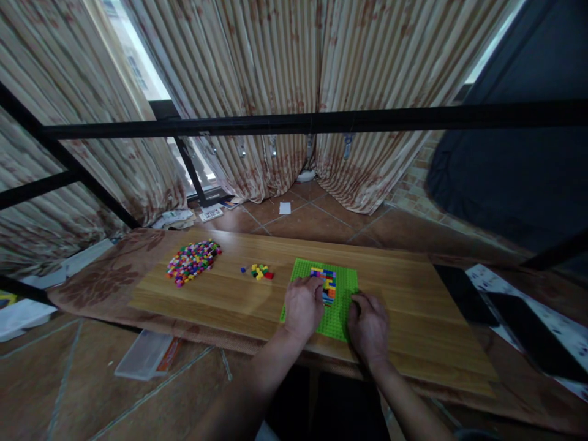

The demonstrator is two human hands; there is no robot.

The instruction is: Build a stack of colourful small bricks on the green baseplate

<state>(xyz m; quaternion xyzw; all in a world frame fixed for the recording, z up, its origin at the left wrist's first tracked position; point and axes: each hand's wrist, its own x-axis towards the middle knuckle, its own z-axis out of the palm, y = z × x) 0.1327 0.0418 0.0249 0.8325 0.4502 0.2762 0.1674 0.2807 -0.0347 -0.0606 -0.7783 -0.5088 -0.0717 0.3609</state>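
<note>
A green studded baseplate (339,318) lies on the wooden board in front of me. On its upper middle sits a patch of coloured toy bricks (329,285) in blue, yellow, orange and red. My left hand (303,306) reaches over the plate's left half, its fingers closed at the left side of the patch and hiding part of it. Whatever those fingertips pinch is too small to make out. At the plate's right edge rests my right hand (369,324), fingers curled against the rim.
Left of the plate are a small group of loose bricks (261,272), a single blue brick (243,270) and a large multicoloured pile (193,261). The wooden board (404,306) lies on a brown cloth. Dark flat devices (537,334) lie at the right. A black rail (294,122) crosses behind.
</note>
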